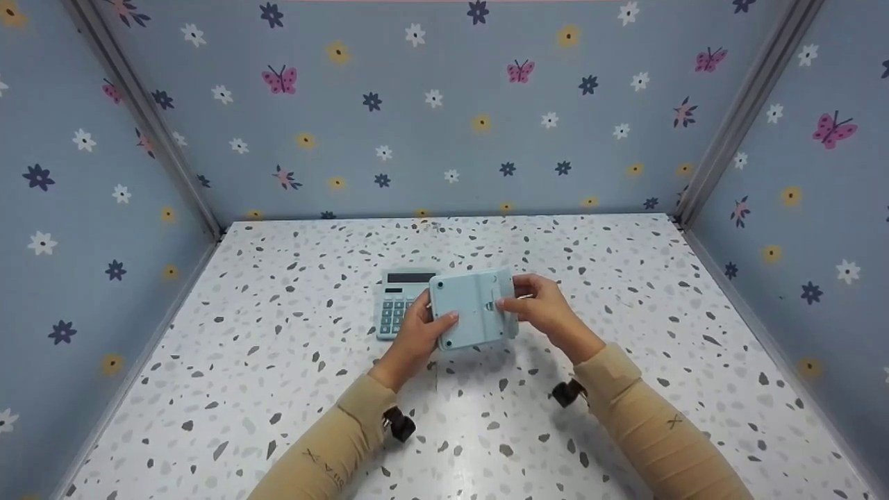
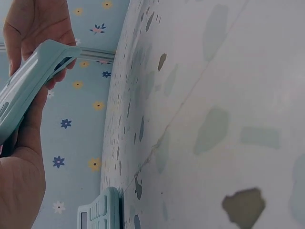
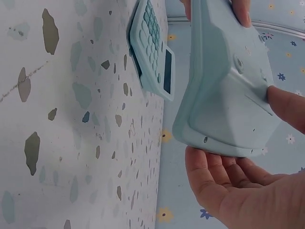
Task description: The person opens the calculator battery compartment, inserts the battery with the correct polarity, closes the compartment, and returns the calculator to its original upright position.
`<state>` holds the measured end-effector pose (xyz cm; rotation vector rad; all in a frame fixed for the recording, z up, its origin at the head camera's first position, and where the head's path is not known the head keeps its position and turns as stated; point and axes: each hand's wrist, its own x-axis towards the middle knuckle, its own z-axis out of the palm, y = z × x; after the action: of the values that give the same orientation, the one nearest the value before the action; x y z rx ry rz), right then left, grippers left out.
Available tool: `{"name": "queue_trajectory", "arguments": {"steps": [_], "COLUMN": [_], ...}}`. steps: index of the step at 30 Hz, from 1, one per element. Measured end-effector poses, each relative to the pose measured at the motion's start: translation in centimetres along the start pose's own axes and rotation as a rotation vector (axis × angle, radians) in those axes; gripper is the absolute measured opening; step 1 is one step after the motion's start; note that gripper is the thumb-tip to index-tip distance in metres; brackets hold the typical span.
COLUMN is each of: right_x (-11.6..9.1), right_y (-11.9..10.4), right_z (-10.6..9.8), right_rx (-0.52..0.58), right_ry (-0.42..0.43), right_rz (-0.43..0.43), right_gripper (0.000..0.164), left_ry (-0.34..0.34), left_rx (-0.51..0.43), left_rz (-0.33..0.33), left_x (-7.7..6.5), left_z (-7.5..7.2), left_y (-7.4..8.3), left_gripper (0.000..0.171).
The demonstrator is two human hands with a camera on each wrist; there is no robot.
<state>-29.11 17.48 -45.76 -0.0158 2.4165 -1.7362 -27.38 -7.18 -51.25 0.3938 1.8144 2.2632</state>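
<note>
A pale blue calculator point(image 1: 465, 309) is held up off the table between both hands, its back turned toward the head camera. My left hand point(image 1: 417, 337) grips one end, thumb lying on the back panel. At the other end my right hand point(image 1: 549, 305) holds on, thumb on the back near a small catch and fingers under the edge, as the right wrist view shows on the calculator point(image 3: 228, 90). A second pale blue calculator point(image 1: 392, 316) lies face up on the table, its keys and dark display showing; the held one covers part of it.
The white speckled table point(image 1: 278, 417) runs back to a blue wall point(image 1: 444, 90) printed with flowers and butterflies. Side panels with metal corner posts point(image 1: 736, 111) stand at left and right. A small black device point(image 1: 399, 423) hangs at each wrist.
</note>
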Motion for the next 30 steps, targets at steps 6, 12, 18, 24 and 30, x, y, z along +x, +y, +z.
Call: {"name": "queue_trajectory", "arguments": {"steps": [6, 12, 18, 24, 30], "right_x": [0.0, -0.2, -0.5, -0.9, -0.9], "right_y": [0.0, 0.0, 0.0, -0.1, 0.0], "right_z": [0.1, 0.4, 1.1, 2.0, 2.5], "right_rx": [-0.024, -0.013, -0.068, -0.131, -0.146], "right_ry": [0.014, 0.032, 0.143, 0.209, 0.247], "right_rz": [-0.033, -0.048, -0.130, -0.207, -0.259], "right_gripper": [0.060, 0.061, 0.051, 0.036, 0.032], "left_ry": [0.020, 0.048, 0.075, 0.072, 0.047], "left_rx": [0.009, 0.017, 0.037, 0.048, 0.062], "left_rz": [-0.004, -0.008, -0.001, 0.016, 0.030], "left_x": [0.0, 0.1, 0.1, 0.2, 0.1], "left_z": [0.1, 0.2, 0.2, 0.5, 0.6], "left_y": [0.0, 0.4, 0.5, 0.5, 0.5], "left_gripper": [0.064, 0.061, 0.060, 0.060, 0.061]}}
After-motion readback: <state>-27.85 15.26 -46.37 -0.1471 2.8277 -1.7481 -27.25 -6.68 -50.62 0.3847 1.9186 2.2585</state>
